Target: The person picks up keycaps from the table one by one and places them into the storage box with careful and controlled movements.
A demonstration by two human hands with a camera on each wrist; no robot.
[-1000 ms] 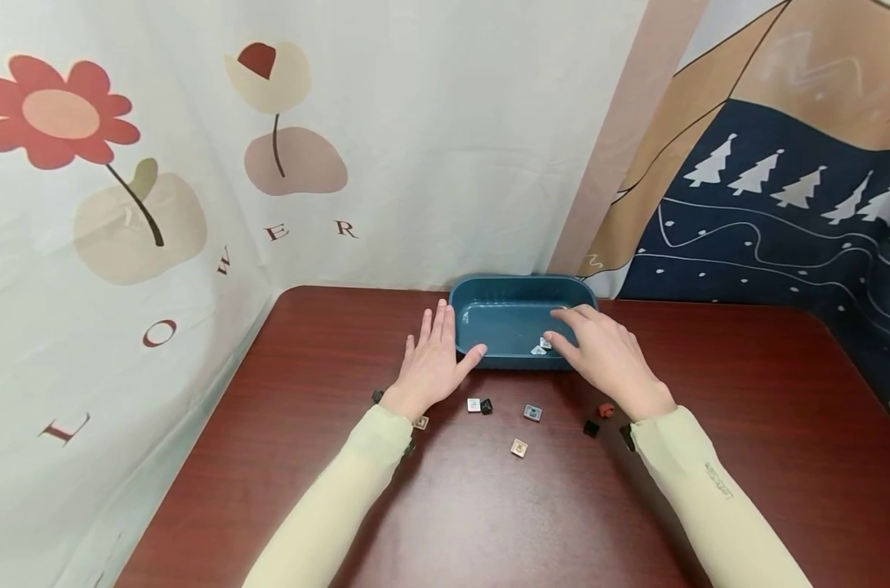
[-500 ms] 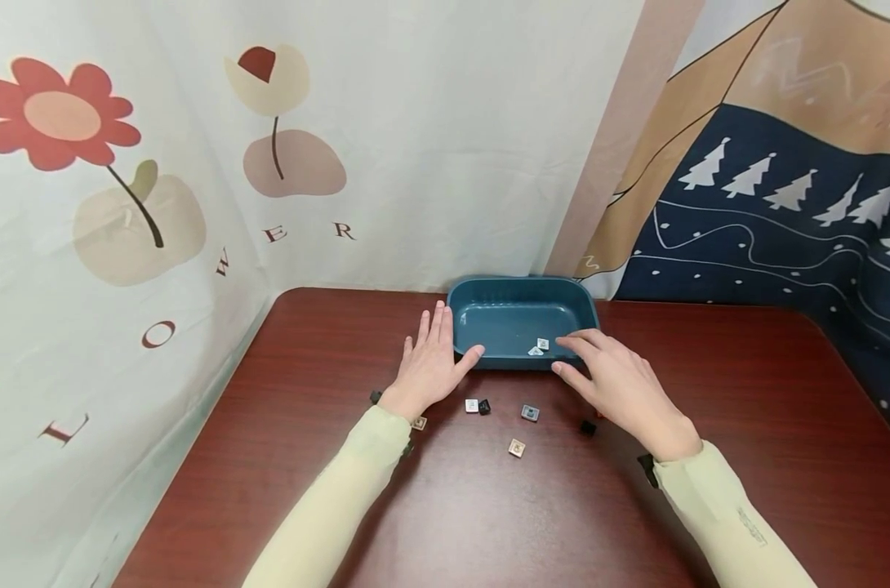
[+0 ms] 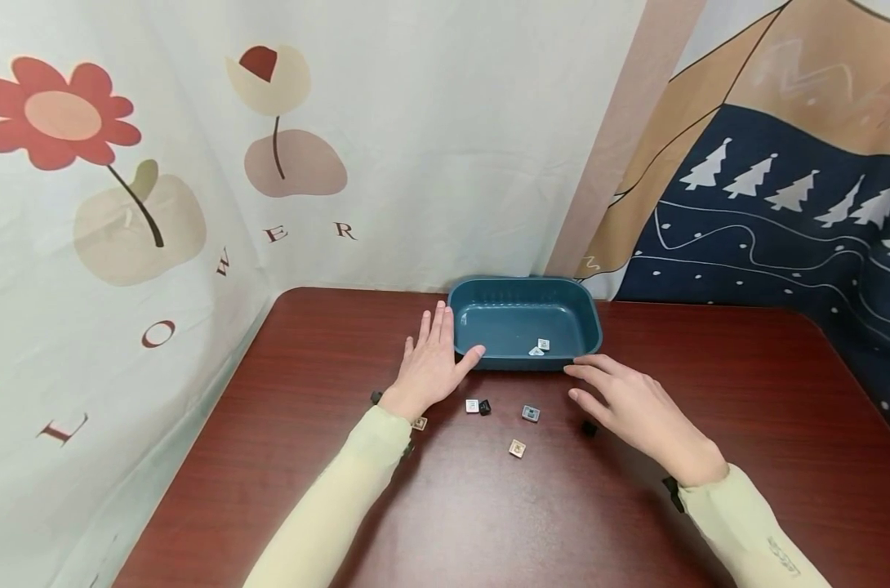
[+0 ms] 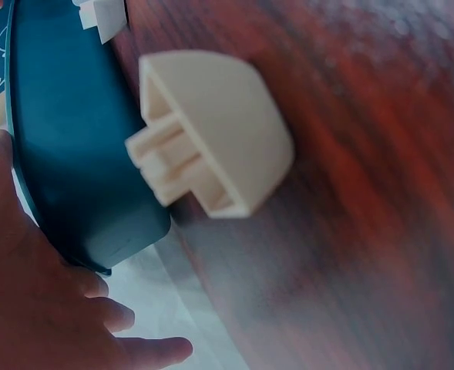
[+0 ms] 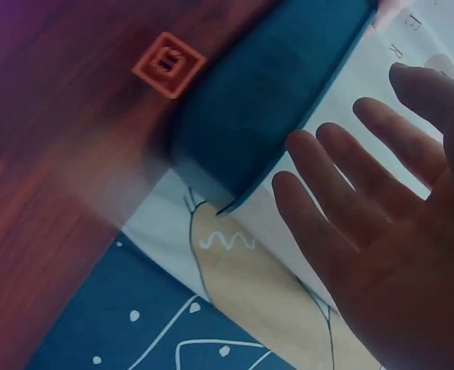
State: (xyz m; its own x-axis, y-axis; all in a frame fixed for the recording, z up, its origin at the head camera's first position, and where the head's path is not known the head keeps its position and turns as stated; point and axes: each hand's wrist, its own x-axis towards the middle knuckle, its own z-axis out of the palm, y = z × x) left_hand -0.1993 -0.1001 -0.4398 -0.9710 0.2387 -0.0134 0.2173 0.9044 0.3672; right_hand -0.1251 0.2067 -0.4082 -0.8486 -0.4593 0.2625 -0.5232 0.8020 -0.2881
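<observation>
A dark blue-green plastic bin stands at the back of the table, two white keycaps lying inside. My left hand is against the bin's left end, fingers straight and thumb spread over the near corner. At the near right corner hovers my right hand, fingers loosely bent and holding nothing. A red keycap shows in the right wrist view; in the head view the right hand hides it. Large in the left wrist view is a beige keycap, lying with its stem exposed.
On the table in front of the bin lie a white keycap, a black keycap, a grey-blue keycap and a beige keycap. Another black keycap is by the right hand. A printed curtain hangs behind the table.
My right hand has drawn back from over the bin toward the near right, uncovering its right end and both white keycaps. The left hand has stayed in place.
</observation>
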